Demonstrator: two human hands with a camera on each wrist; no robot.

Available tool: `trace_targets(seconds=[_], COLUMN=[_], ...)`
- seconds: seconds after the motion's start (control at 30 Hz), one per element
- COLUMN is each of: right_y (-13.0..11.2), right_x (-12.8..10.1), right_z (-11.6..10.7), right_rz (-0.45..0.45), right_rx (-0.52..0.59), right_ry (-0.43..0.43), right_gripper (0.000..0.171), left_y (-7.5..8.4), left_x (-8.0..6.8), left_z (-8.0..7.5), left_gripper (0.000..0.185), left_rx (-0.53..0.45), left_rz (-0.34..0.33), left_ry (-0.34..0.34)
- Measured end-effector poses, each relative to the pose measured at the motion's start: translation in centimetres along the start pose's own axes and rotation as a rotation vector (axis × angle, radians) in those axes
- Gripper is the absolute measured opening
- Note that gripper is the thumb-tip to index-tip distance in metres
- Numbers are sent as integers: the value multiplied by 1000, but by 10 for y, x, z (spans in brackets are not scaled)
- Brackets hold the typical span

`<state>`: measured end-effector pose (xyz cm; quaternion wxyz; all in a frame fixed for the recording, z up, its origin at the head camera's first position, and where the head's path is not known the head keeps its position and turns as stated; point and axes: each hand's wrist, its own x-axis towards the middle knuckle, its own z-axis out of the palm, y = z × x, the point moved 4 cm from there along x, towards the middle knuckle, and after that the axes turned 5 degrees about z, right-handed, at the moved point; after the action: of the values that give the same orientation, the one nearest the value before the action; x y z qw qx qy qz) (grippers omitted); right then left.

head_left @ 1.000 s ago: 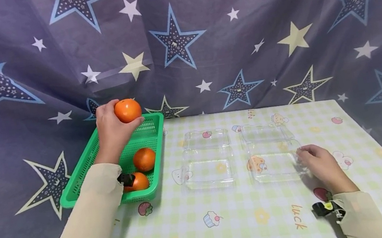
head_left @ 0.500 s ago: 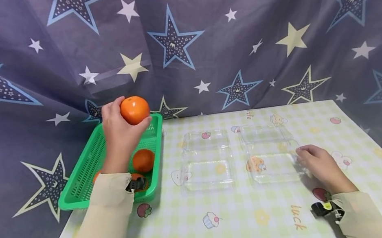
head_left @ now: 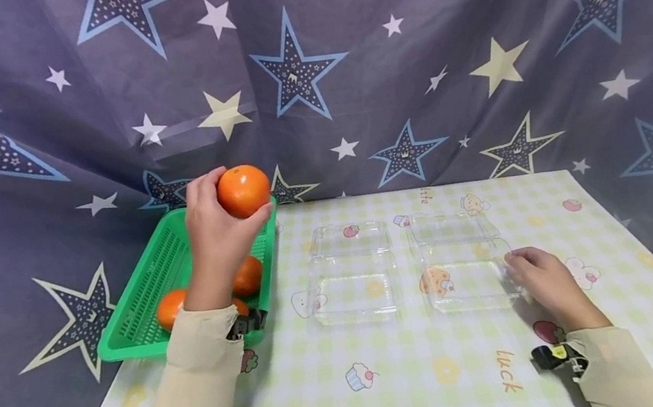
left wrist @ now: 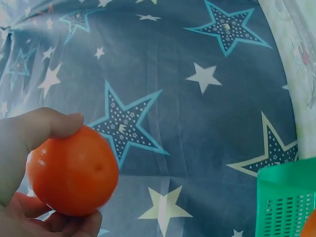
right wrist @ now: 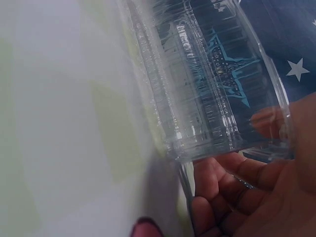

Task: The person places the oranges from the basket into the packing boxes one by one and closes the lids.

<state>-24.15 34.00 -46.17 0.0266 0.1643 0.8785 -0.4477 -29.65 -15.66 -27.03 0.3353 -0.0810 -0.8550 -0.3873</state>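
Note:
My left hand (head_left: 218, 230) holds an orange (head_left: 244, 191) in the air above the far right part of the green basket (head_left: 143, 287). In the left wrist view, thumb and fingers curl round the orange (left wrist: 74, 170). My right hand (head_left: 550, 282) pinches the right rim of a clear plastic clamshell box (head_left: 471, 284) lying open on the table. The right wrist view shows the thumb over the rim of the box (right wrist: 212, 89) and the other fingers curled below it. In the basket, an orange (head_left: 172, 307) and another orange (head_left: 247, 276) show; my left wrist partly covers a third.
A second clear clamshell box (head_left: 355, 290) lies open between the basket and the box at my right hand. A checked cloth with printed pictures covers the table (head_left: 403, 375). Behind it hangs a dark star-patterned curtain (head_left: 318, 148).
My left hand has moved right and slightly toward me with the orange, uncovering another orange at the basket's left. My right hand stays at the box.

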Motion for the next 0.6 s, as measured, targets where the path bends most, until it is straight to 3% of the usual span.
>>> trace_targets(seconds=[0.3,0.6], right_y=[2,1], right_x=[0,-1], right_z=[1,1], right_rz=[7,21], right_rx=[6,18], right_ry=[-5,-2], right_gripper=[75,70], left_y=[6,15], left_x=[-12,-26], left_z=[9,27], left_gripper=[84,82], left_rx=[-30,-151], left_rz=[4,31], left_ry=[-54,-97])
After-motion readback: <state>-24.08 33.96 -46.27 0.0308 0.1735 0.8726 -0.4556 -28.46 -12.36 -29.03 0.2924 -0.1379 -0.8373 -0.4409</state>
